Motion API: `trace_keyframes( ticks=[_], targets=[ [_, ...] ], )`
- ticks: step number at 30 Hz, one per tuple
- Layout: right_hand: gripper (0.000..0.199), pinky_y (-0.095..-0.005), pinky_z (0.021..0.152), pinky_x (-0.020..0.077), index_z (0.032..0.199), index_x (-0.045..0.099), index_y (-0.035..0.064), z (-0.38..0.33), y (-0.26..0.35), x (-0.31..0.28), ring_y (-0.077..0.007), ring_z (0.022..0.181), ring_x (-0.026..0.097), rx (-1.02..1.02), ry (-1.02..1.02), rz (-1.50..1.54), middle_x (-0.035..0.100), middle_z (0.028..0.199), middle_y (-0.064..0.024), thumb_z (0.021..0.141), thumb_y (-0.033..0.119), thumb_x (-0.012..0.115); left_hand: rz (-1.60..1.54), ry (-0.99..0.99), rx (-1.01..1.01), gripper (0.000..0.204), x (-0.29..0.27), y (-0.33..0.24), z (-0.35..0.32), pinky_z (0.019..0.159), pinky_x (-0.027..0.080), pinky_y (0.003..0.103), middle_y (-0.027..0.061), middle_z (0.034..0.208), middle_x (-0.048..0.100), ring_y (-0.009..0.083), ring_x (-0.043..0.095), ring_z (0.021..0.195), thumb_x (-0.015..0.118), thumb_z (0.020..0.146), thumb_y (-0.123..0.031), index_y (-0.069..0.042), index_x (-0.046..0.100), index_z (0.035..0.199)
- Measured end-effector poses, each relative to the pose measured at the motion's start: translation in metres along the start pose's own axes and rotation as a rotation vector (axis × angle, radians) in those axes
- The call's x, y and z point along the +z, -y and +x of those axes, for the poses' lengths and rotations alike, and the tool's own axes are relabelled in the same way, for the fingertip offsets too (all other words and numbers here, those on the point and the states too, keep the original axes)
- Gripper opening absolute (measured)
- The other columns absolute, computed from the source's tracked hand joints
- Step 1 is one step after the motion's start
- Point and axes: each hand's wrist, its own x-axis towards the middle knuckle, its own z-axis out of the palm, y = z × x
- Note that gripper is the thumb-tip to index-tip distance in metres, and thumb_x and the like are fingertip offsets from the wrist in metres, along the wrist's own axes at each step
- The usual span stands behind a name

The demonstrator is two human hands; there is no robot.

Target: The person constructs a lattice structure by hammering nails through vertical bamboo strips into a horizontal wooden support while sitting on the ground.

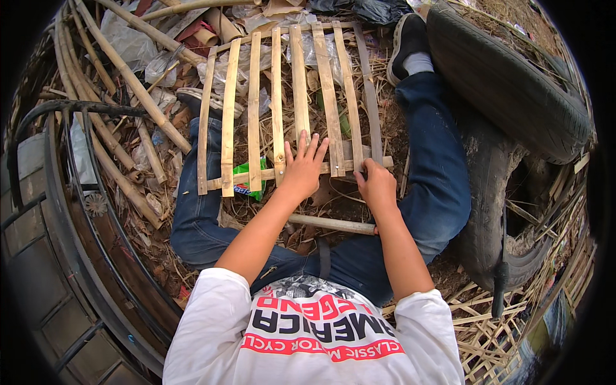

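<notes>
A frame of pale bamboo slats (pixel 299 90) lies before me, its upright strips crossing a strip at the far end and a near crosspiece (pixel 213 184). My left hand (pixel 303 173) rests on the near part of the frame, its fingers spread over the middle slats. At the near right corner, my right hand (pixel 378 186) is closed, fingertips pinched by the foot of a greyer slat (pixel 371 102); whatever they hold is too small to make out. Small nail heads show along the crosspiece. Below both hands lies a pale wooden handle (pixel 330 224), its right end by my right forearm.
Two worn tyres (pixel 507 83) lean at the right, above a dark-handled tool (pixel 500 289) and woven bamboo strips (pixel 478 333). Bamboo poles (pixel 138 83) and a black metal frame (pixel 83 192) fill the left. Under the slats are dry leaves, plastic litter and a green packet (pixel 241 179).
</notes>
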Motion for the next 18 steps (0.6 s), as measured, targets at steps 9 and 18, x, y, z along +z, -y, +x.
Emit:
trace_keyframes(
  ticks=[9,18],
  targets=[
    [0.029,-0.0473,0.076,0.0536,0.109,0.065,0.0070,-0.001,-0.001,0.004,-0.0389,0.088,0.068,0.034,-0.004,0.088,0.070,0.096,-0.0189,0.082,0.016,0.074,0.001,-0.066,0.020,0.092,0.008,0.004,-0.003,0.115,0.010,0.070,0.0167,0.161,0.021,0.0431,0.008,0.151,0.063,0.078,-0.003,-0.016,0.018,0.158],
    [0.024,-0.0459,0.076,0.0536,0.105,0.070,0.0075,0.001,-0.004,0.006,-0.0376,0.087,0.068,0.054,-0.054,0.092,0.071,0.095,-0.0160,0.082,0.017,0.074,-0.029,-0.112,0.098,0.090,0.007,0.011,0.002,0.114,0.006,0.072,0.0160,0.160,0.024,0.0416,0.009,0.151,0.063,0.079,-0.003,-0.016,0.020,0.157]
  ],
)
